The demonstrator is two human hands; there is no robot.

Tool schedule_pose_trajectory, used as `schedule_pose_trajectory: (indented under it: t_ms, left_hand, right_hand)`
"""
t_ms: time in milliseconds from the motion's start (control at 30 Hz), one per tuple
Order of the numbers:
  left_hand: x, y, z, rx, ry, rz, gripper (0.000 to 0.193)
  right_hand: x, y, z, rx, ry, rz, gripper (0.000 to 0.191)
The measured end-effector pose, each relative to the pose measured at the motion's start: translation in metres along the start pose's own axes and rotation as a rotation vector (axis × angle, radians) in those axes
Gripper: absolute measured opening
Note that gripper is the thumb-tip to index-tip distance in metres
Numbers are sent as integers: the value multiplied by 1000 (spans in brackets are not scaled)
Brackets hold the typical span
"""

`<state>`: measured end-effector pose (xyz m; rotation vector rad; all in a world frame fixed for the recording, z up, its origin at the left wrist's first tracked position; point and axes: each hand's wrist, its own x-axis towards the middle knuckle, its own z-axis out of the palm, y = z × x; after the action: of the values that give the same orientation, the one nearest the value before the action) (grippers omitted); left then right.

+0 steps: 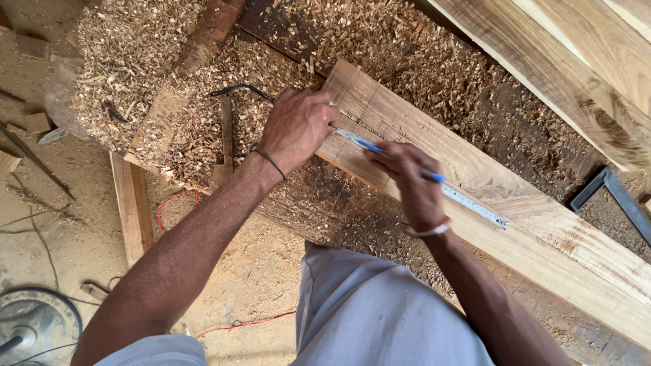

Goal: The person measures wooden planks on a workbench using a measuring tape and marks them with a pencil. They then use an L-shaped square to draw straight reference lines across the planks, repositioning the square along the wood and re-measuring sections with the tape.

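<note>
Left hand (297, 127) pressing ruler (434, 186) end flat onto plank (529, 224), fingers curled. Right hand (407, 177) pinching blue pen (380, 150), tip touching plank beside ruler. Plank lying across shavings-covered worktop (420, 68).

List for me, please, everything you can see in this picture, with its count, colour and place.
plank: one, pale brown, running diagonally across the bench under both hands
measuring tape: one, white strip, lying along the plank
pen: one, blue, in the right hand, tip on the plank
wood shavings: a heap, tan, upper left and around the plank
stacked boards: several, light brown, top right
square: one, dark metal, right edge
red cable: one, on the floor below
round metal disc: one, grey, bottom left
left hand: pressing the tape end onto the plank, dark band on its wrist
right hand: holding the pen, light band on its wrist
</note>
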<state>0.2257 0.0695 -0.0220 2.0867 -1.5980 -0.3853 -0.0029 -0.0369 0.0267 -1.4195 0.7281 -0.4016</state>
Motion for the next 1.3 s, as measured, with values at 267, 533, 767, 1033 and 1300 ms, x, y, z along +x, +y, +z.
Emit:
schedule_pose_trajectory:
  t_ms: [267,533,767,1033,1300]
  left_hand:
    - [0,-1,0,29,-19,-5,19]
    - [-3,5,-13,-44,-47,-21,7]
    - [-5,6,-26,153,-84,19,13]
    - [-5,3,-28,144,-146,-27,10]
    - [-9,4,-42,29,-166,-91,12]
  right_hand:
    - [-87,-5,-127,-359,511,0,53]
    - [-158,36,-224,-762,449,54,22]
    - [-141,45,-223,-437,430,164,27]
    - [-116,24,-213,-669,326,249,13]
    - [-108,21,-205,-766,267,217,14]
